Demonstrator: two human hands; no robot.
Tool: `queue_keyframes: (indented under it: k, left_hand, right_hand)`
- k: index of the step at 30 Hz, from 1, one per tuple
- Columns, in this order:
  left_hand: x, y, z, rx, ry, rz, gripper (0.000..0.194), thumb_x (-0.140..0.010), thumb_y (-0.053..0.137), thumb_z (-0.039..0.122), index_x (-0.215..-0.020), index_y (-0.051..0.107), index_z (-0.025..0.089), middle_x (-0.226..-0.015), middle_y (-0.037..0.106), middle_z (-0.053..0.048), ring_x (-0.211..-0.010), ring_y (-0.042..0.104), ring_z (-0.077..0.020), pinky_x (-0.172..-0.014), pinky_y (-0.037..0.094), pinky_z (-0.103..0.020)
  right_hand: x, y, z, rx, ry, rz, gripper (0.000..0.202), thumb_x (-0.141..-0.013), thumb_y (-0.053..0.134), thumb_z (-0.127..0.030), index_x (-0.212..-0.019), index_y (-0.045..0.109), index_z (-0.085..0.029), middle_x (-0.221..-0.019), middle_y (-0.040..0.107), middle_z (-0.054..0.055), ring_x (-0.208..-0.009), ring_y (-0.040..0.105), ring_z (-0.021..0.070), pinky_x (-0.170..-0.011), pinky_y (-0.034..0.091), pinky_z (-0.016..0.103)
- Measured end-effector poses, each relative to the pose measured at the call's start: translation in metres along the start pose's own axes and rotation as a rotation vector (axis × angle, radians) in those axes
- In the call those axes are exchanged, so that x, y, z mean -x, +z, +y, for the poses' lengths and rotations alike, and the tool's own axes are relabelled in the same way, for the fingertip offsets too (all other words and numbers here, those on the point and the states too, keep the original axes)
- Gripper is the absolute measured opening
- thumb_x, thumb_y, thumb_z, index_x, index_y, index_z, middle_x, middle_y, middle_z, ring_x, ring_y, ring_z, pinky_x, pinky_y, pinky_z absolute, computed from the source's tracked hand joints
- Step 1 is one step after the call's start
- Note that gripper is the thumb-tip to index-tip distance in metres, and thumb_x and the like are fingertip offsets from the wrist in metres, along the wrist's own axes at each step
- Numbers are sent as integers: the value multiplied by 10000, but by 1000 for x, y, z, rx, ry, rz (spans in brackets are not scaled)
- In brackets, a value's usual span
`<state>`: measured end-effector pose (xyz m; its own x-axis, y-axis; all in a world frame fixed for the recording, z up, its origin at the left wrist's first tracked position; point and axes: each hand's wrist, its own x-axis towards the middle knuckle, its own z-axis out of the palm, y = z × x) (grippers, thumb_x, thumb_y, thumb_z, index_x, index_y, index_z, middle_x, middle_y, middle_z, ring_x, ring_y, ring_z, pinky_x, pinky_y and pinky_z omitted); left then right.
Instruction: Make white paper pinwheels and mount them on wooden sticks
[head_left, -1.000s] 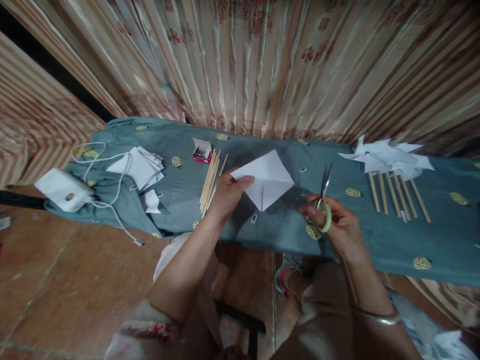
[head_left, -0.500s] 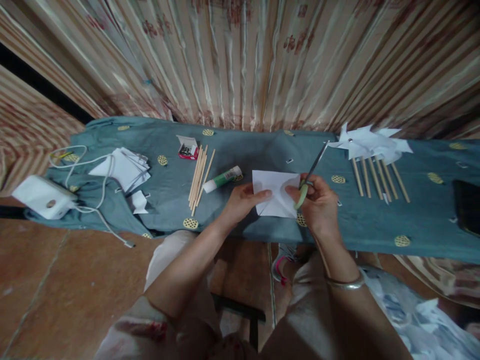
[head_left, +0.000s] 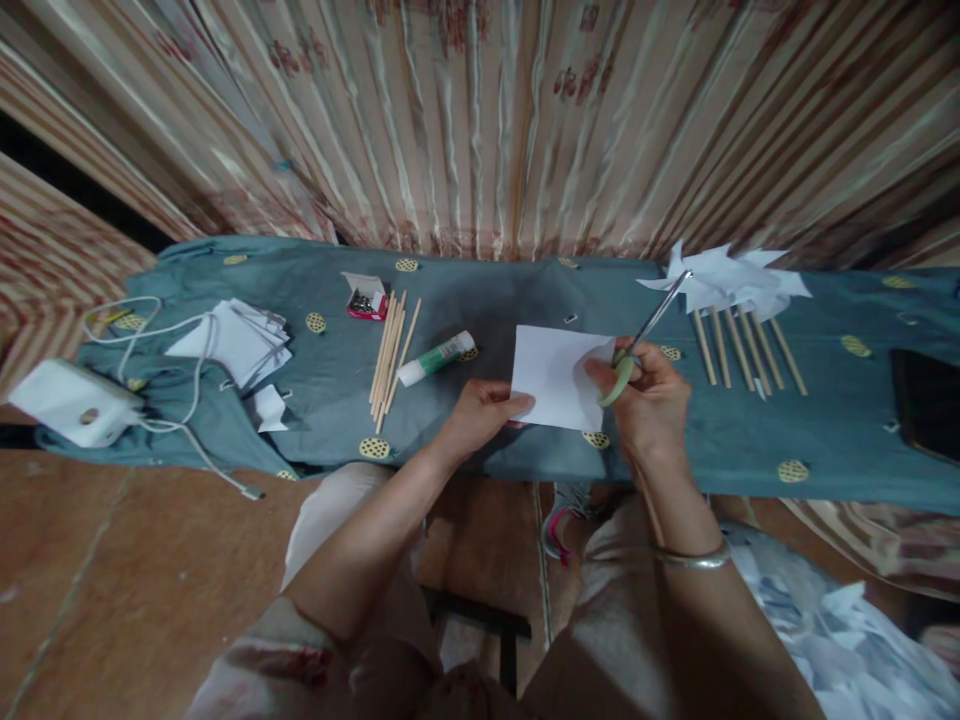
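A white square sheet of paper [head_left: 556, 375] is held up over the table between my hands. My left hand [head_left: 484, 412] pinches its lower left corner, thumb on top. My right hand [head_left: 651, 395] is closed round scissors [head_left: 624, 378] with light green handles, their blades pointing up and to the right, away from the sheet. The right thumb also presses on the sheet's right edge. Left of the sheet lies a glue stick [head_left: 436, 358] with a green label. Beside it are several wooden sticks [head_left: 388, 350] and an open red box [head_left: 367, 297] of small metal pieces.
Several white paper pinwheels [head_left: 739, 280] on sticks lie at the right, with a dark device [head_left: 926, 400] beyond. At the left are stacked paper sheets [head_left: 236, 340], a folded paper piece [head_left: 270, 408] and a white power adapter [head_left: 75, 402] with cables. A bag of paper scraps [head_left: 832, 620] is below right.
The sheet has turned and its surface looks smoother, with its creases no longer showing. My left hand has shifted to the lower corner. My right hand moved slightly right with the scissors.
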<state>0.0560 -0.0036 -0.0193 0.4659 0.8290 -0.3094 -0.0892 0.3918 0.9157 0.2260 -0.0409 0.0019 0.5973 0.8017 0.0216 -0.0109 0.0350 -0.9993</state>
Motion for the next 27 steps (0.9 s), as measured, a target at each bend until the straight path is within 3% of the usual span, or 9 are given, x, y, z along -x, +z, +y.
queue_keyframes:
  k: [6, 16, 19, 22, 27]
  left_hand:
    - [2, -2, 6, -33, -8, 9, 196, -615, 755, 344, -588, 715, 155, -533, 635, -24, -506, 551, -109, -548, 469, -240]
    - [5, -7, 18, 72, 41, 81, 186, -651, 726, 339, -697, 735, 160, -693, 704, -33, -639, 614, -122, -664, 496, -260]
    - [7, 5, 8, 113, 67, 0, 371, -558, 823, 302, -887, 729, 159, -906, 725, -64, -840, 650, -170, -783, 506, -300]
    - [7, 21, -3, 97, 88, -62, 468, -468, 883, 279, -877, 693, 155, -956, 704, -77, -939, 636, -213, -817, 497, -324]
    - [2, 26, -5, 186, 174, 116, 366, -575, 824, 400, -804, 680, 154, -870, 709, -50, -828, 640, -187, -765, 510, -302]
  right_hand:
    - [-4, -3, -1, -13, -56, 35, 357, -556, 837, -356, -783, 604, -210, -580, 528, -89, -520, 490, 74, -485, 405, 213]
    - [-26, -8, 3, -264, -39, 208, 344, -496, 835, -192, -718, 573, -189, -609, 479, -115, -537, 464, 38, -527, 390, 184]
    - [-26, 0, 4, -283, -38, 215, 349, -504, 838, -210, -719, 563, -192, -623, 499, -114, -542, 474, 37, -532, 392, 182]
    - [-18, 16, 6, -293, -8, 165, 362, -512, 841, -243, -756, 576, -201, -633, 535, -111, -544, 491, 41, -536, 413, 183]
    - [-5, 41, 3, -299, 34, 66, 332, -547, 817, -280, -732, 552, -204, -628, 546, -104, -549, 497, 48, -531, 441, 188]
